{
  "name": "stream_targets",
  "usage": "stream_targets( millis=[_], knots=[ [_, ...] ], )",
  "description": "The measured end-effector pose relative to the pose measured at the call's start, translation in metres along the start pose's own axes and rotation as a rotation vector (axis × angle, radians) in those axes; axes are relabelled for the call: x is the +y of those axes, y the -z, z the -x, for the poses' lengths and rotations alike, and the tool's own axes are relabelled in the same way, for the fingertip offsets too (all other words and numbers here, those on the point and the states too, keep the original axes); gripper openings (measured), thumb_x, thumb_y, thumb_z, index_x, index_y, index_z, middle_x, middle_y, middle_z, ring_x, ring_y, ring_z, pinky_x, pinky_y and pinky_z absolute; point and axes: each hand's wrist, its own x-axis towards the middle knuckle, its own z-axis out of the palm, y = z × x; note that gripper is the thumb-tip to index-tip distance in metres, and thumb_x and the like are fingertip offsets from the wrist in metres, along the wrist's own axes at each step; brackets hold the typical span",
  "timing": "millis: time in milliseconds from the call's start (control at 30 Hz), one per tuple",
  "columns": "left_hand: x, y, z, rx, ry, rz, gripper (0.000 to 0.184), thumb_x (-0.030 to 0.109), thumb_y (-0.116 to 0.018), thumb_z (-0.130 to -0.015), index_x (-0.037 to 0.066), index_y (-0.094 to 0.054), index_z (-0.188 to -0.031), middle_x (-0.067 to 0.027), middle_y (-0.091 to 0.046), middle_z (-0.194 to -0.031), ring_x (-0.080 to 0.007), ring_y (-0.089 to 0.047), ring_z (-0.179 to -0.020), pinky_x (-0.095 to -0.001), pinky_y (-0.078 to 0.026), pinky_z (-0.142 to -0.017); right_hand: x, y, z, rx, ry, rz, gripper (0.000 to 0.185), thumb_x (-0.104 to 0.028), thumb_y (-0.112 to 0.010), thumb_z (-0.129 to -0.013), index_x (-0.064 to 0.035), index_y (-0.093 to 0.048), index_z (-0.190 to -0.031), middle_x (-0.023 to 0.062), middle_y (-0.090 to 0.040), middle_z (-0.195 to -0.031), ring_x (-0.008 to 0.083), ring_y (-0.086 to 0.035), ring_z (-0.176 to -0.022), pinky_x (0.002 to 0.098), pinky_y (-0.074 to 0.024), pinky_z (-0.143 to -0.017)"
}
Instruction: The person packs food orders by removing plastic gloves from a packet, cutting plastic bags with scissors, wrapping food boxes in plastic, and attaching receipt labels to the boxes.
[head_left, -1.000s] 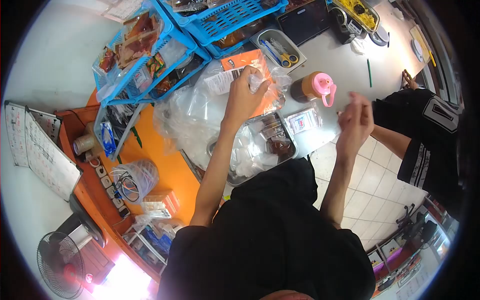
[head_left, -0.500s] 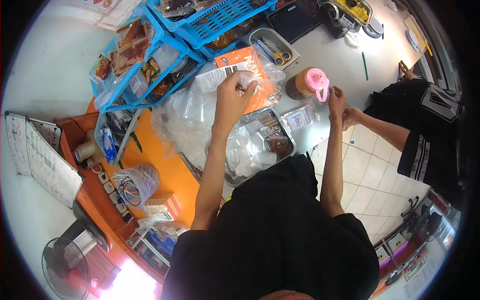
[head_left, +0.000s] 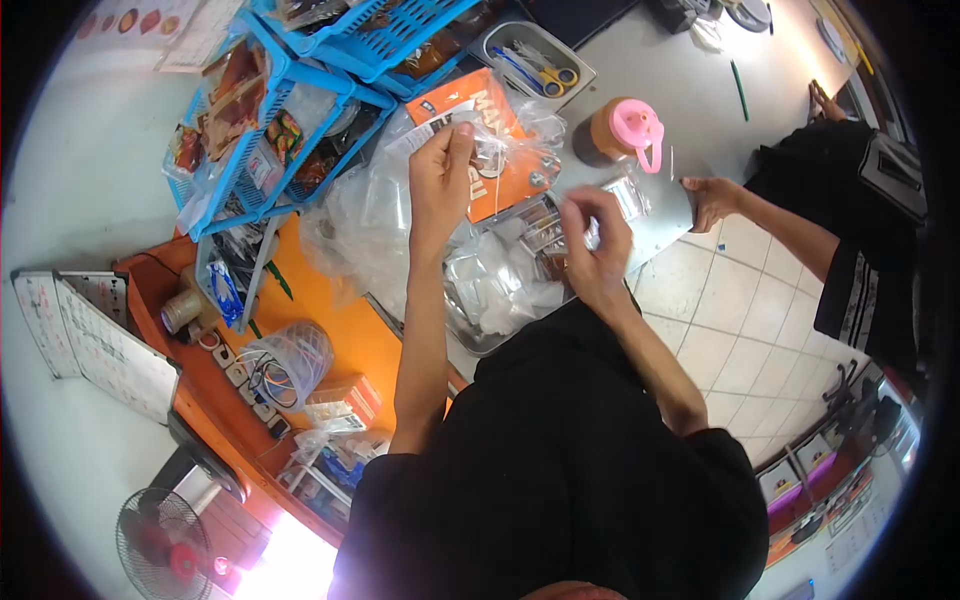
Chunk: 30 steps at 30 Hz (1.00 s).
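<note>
Head view: right hand (head_left: 602,248) has left the co-worker's hand (head_left: 714,202), apparently freeing it.
Left hand (head_left: 440,185): pinched shut on thin clear plastic bag (head_left: 488,148), just beyond its fingertips.
Right grip: half-curled, blurred; cannot tell whether holding anything.

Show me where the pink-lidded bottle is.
In the head view, the pink-lidded bottle stands on the grey table, upper right of centre, to the right of the yellow-handled scissors and above the right hand.

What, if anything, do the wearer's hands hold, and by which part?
The left hand apparently pinches thin, clear plastic film by an edge; whether the right hand holds anything is unclear.
</note>
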Motion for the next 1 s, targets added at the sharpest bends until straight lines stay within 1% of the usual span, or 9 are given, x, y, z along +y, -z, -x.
stream_targets(
  millis=[100, 333, 400, 633, 700, 833, 900, 933, 1000],
  knots=[
    [-0.003, 0.002, 0.009, 0.008, -0.006, -0.040, 0.036, 0.022, -0.049, -0.103, 0.000, -0.056, -0.076, 0.0015, -0.052, -0.067, -0.0045, -0.044, -0.063, -0.0239, -0.035, -0.055, -0.007, -0.024, -0.024, -0.043, -0.045, -0.057, 0.012, -0.003, -0.066, -0.089, -0.0004, -0.064, -0.100, 0.0094, -0.067, -0.086, 0.0136, -0.060, -0.071, 0.0257, -0.0461, -0.062],
    [0.002, 0.016, 0.045, 0.111, -0.021, -0.040, 0.029, 0.020, -0.047, -0.103, -0.001, -0.058, -0.086, -0.0004, -0.056, -0.074, -0.0053, -0.046, -0.069, -0.0234, -0.037, -0.060, -0.012, -0.045, -0.032, -0.230, -0.099, -0.052, 0.017, -0.004, -0.073, -0.083, -0.0016, -0.068, -0.099, 0.0030, -0.068, -0.084, 0.0066, -0.050, -0.065, 0.0234, -0.0419, -0.059],
    [0.014, 0.016, 0.057, 0.091, -0.008, -0.017, 0.024, 0.017, -0.048, -0.103, -0.002, -0.063, -0.100, -0.0039, -0.061, -0.083, -0.0073, -0.054, -0.081, -0.0235, -0.044, -0.071, -0.020, -0.044, -0.029, -0.249, -0.156, -0.097, 0.020, -0.004, -0.074, -0.079, -0.0026, -0.067, -0.098, 0.0090, -0.068, -0.087, 0.0166, -0.061, -0.066, 0.0282, -0.0482, -0.060],
    [0.015, 0.020, 0.082, 0.091, -0.192, -0.168, 0.020, -0.003, -0.058, -0.091, -0.004, -0.066, -0.110, -0.0115, -0.060, -0.111, -0.0198, -0.061, -0.104, -0.0295, -0.047, -0.092, -0.030, -0.053, -0.027, -0.274, -0.138, -0.110, 0.024, 0.005, -0.070, -0.077, -0.0027, -0.067, -0.099, 0.0082, -0.065, -0.083, 0.0165, -0.062, -0.067, 0.0295, -0.0495, -0.059],
    [0.018, 0.021, 0.090, 0.084, -0.143, -0.242, 0.023, -0.010, -0.061, -0.085, -0.004, -0.068, -0.106, -0.0123, -0.057, -0.118, -0.0235, -0.062, -0.105, -0.0309, -0.048, -0.092, -0.023, -0.058, -0.025, -0.301, 0.048, -0.010, 0.028, 0.009, -0.067, -0.075, -0.0027, -0.067, -0.101, 0.0085, -0.063, -0.081, 0.0187, -0.062, -0.065, 0.0301, -0.0506, -0.059],
    [0.015, 0.021, 0.094, 0.076, -0.229, -0.064, 0.032, -0.013, -0.062, -0.082, -0.001, -0.066, -0.112, -0.0122, -0.057, -0.117, -0.0222, -0.061, -0.105, -0.0312, -0.049, -0.091, -0.021, -0.055, -0.026, -0.313, 0.031, -0.053, 0.033, 0.011, -0.066, -0.071, -0.0024, -0.067, -0.101, 0.0105, -0.066, -0.085, 0.0222, -0.064, -0.067, 0.0303, -0.0519, -0.060],
    [0.019, 0.022, 0.096, 0.120, -0.113, 0.195, 0.046, -0.011, -0.068, -0.075, 0.001, -0.063, -0.119, -0.0126, -0.057, -0.116, -0.0232, -0.060, -0.106, -0.0319, -0.049, -0.088, -0.020, -0.048, -0.029, -0.317, -0.011, 0.006, 0.034, 0.007, -0.071, -0.073, -0.0037, -0.069, -0.106, 0.0117, -0.071, -0.099, 0.0226, -0.070, -0.087, 0.0304, -0.0545, -0.076],
    [0.019, 0.024, 0.092, 0.124, -0.115, 0.196, 0.046, -0.011, -0.068, -0.075, 0.001, -0.063, -0.119, -0.0126, -0.057, -0.116, -0.0232, -0.060, -0.106, -0.0319, -0.049, -0.088, -0.015, -0.047, -0.032, -0.289, 0.055, 0.014, 0.038, 0.012, -0.065, -0.066, -0.0022, -0.068, -0.101, 0.0141, -0.071, -0.095, 0.0252, -0.069, -0.074, 0.0313, -0.0531, -0.063],
    [0.016, 0.029, 0.080, 0.060, -0.189, -0.269, 0.059, -0.007, -0.073, -0.068, 0.005, -0.060, -0.124, -0.0121, -0.055, -0.117, -0.0247, -0.057, -0.110, -0.0337, -0.048, -0.090, -0.013, -0.039, -0.037, -0.299, 0.065, 0.034, 0.039, 0.012, -0.065, -0.066, -0.0019, -0.068, -0.102, 0.0140, -0.071, -0.094, 0.0250, -0.068, -0.074, 0.0315, -0.0531, -0.063]
  ],
)
